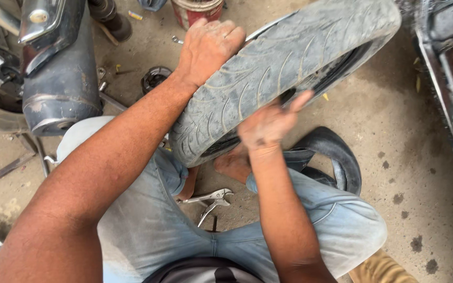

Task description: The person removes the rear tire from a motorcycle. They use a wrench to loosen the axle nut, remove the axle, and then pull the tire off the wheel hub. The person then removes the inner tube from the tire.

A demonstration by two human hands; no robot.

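left hand (208,46) grasping top of worn grey rubber tyre (284,68), frame centre | right hand (269,124) fingers spread, pressing tyre sidewall | silver metal pliers (212,201) on floor below

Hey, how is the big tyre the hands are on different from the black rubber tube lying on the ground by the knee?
The tyre is grey, dusty and grooved with tread; the rubber tube is smooth, darker black. The tyre is held off the ground, with the left hand on its tread and the right hand at its rim; the tube lies untouched on the floor. The tyre looks much thicker. Both are curved rubber.
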